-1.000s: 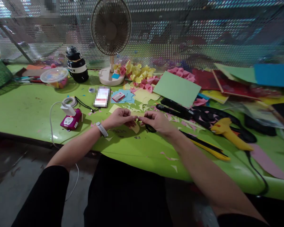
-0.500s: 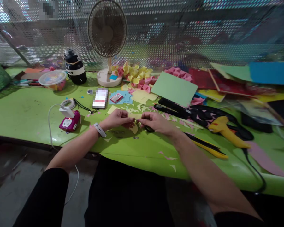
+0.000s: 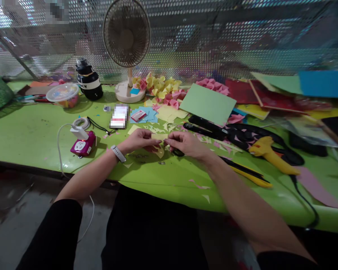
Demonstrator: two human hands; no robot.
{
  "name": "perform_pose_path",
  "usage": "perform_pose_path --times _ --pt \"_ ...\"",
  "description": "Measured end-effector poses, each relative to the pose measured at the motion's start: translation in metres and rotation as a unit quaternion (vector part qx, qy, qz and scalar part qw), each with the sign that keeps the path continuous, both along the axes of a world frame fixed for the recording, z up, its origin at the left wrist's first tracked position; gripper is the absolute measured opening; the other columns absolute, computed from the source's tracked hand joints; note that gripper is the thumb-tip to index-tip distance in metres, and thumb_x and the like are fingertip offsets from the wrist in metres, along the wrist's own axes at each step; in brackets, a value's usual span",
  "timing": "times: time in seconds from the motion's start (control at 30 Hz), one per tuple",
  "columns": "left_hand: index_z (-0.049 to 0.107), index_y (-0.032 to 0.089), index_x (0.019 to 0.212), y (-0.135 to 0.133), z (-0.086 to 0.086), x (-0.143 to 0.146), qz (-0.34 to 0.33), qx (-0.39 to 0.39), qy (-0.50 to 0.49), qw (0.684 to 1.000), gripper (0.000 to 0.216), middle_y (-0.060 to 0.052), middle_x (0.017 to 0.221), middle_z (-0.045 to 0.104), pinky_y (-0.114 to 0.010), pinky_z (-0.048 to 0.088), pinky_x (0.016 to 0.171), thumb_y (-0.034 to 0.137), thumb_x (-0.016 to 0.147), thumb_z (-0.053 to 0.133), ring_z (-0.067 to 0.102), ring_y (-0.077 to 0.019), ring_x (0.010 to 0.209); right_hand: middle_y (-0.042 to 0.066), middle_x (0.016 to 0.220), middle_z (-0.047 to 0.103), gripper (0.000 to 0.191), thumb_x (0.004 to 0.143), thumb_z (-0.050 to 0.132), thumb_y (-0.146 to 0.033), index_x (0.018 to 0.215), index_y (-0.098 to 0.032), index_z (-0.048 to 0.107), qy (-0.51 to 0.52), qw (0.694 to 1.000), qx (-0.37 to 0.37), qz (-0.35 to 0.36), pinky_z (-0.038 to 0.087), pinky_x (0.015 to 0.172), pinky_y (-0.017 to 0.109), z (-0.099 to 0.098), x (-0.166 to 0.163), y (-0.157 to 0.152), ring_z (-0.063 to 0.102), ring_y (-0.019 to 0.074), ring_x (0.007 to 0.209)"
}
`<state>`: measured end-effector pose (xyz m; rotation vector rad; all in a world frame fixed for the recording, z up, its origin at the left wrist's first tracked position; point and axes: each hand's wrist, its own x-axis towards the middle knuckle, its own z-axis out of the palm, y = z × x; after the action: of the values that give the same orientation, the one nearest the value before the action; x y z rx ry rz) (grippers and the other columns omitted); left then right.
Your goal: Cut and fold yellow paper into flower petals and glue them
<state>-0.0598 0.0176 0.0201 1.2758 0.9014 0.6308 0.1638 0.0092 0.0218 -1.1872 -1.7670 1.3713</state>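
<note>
Between my two hands is a small piece of pale yellow paper (image 3: 158, 137), held just above the table. My left hand (image 3: 141, 141), with a light watch band at the wrist, pinches its left part between thumb and fingers. From the other side, my right hand (image 3: 184, 144) has thumb and fingertips closed at the paper's right edge. A curved yellow paper piece (image 3: 159, 153) shows below the fingers, partly hidden. Beneath my right hand a dark object (image 3: 178, 152) pokes out; its kind is hidden. Cut paper scraps (image 3: 169, 128) lie just beyond the hands.
On the green table (image 3: 25, 131) stand a fan (image 3: 126, 39), a black bottle (image 3: 89, 82) and a purple power socket (image 3: 83, 145). Folded yellow paper flowers (image 3: 162, 86) lie behind. To the right are a yellow glue gun (image 3: 273, 155), a yellow-black cutter (image 3: 248, 174) and a green sheet (image 3: 208, 103).
Both hands stay in nearly the same place, with small finger movements at the yellow paper. The view has shifted very slightly; the other things lie as before.
</note>
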Motion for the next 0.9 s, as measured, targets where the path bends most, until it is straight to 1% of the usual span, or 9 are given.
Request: perform_pose_path --times 0.1,0.23,0.33,0.47,0.57,0.67,0.77,0.83,0.9 --pt "0.07 0.009 0.086 0.0 -0.001 -0.001 -0.015 0.012 0.019 1.0 0.025 -0.012 0.085 0.078 -0.022 0.06 0.062 0.031 0.082 0.08 0.074 -0.0127 0.067 0.001 0.061 0.064 0.04 0.076 0.077 -0.057 0.077 -0.018 0.068 -0.006 1.0 0.005 -0.001 0.04 0.049 0.025 -0.004 -0.001 -0.001 0.056 0.0121 0.054" --pt "0.071 0.008 0.082 0.003 0.004 -0.006 -0.021 0.029 0.028 0.999 0.022 -0.012 0.082 0.078 -0.022 0.06 0.064 0.029 0.084 0.078 0.074 -0.0123 0.066 0.001 0.06 0.063 0.043 0.073 0.079 -0.059 0.077 -0.018 0.069 -0.014 1.0 0.005 -0.014 0.04 0.048 0.025 -0.004 0.003 0.003 0.055 0.0122 0.053" --pt "0.071 0.008 0.083 0.006 0.01 -0.011 0.026 0.034 0.029 0.999 0.018 -0.011 0.081 0.077 -0.023 0.06 0.064 0.025 0.086 0.075 0.073 -0.0117 0.064 0.002 0.062 0.065 0.044 0.07 0.081 -0.061 0.076 -0.019 0.07 0.008 0.998 0.01 -0.064 0.043 0.049 0.026 -0.001 0.01 0.009 0.056 0.0123 0.053" --pt "0.071 0.01 0.09 0.006 0.015 -0.011 0.096 0.03 0.008 0.995 0.016 -0.01 0.084 0.078 -0.024 0.059 0.066 0.025 0.089 0.073 0.073 -0.012 0.068 0.002 0.066 0.067 0.045 0.065 0.084 -0.06 0.078 -0.019 0.071 0.089 0.988 -0.001 -0.129 0.045 0.049 0.027 -0.002 0.008 0.011 0.057 0.0119 0.053" --pt "0.071 0.011 0.098 0.001 0.012 -0.003 0.088 0.023 -0.036 0.995 0.02 -0.01 0.095 0.078 -0.027 0.059 0.075 0.03 0.091 0.071 0.075 -0.0138 0.081 0.003 0.065 0.068 0.042 0.066 0.084 -0.059 0.078 -0.02 0.072 0.12 0.984 -0.012 -0.127 0.05 0.054 0.028 -0.007 -0.005 0.003 0.061 0.0136 0.056" --pt "0.069 0.013 0.093 -0.001 0.009 0.002 0.106 0.022 -0.066 0.992 0.02 -0.008 0.096 0.077 -0.029 0.058 0.079 0.032 0.09 0.072 0.075 -0.0143 0.085 0.003 0.068 0.07 0.034 0.072 0.081 -0.054 0.08 -0.021 0.074 0.108 0.989 -0.016 -0.097 0.052 0.058 0.03 -0.009 -0.014 -0.006 0.064 0.0153 0.059" --pt "0.067 0.013 0.087 0.0 0.008 0.0 0.104 0.006 -0.074 0.992 0.018 -0.005 0.087 0.075 -0.027 0.057 0.076 0.029 0.089 0.073 0.073 -0.0128 0.079 0.004 0.07 0.071 0.023 0.08 0.075 -0.044 0.083 -0.021 0.075 0.055 0.997 0.02 -0.049 0.051 0.058 0.03 -0.005 -0.012 -0.012 0.064 0.0161 0.061" --pt "0.065 0.013 0.084 0.0 0.009 -0.003 0.085 -0.006 -0.078 0.993 0.018 -0.004 0.084 0.074 -0.026 0.057 0.072 0.028 0.088 0.073 0.072 -0.0117 0.073 0.004 0.074 0.071 0.016 0.081 0.074 -0.036 0.087 -0.021 0.074 0.028 0.995 0.082 -0.052 0.051 0.059 0.031 0.0 -0.007 -0.013 0.064 0.0164 0.063" --pt "0.065 0.012 0.085 0.001 0.01 -0.005 0.066 -0.018 -0.08 0.994 0.018 -0.005 0.084 0.074 -0.025 0.056 0.068 0.028 0.088 0.073 0.071 -0.0109 0.07 0.004 0.086 0.071 0.019 0.079 0.074 -0.029 0.097 -0.022 0.073 0.025 0.985 0.155 -0.069 0.053 0.063 0.033 0.003 -0.002 -0.012 0.064 0.0169 0.069"
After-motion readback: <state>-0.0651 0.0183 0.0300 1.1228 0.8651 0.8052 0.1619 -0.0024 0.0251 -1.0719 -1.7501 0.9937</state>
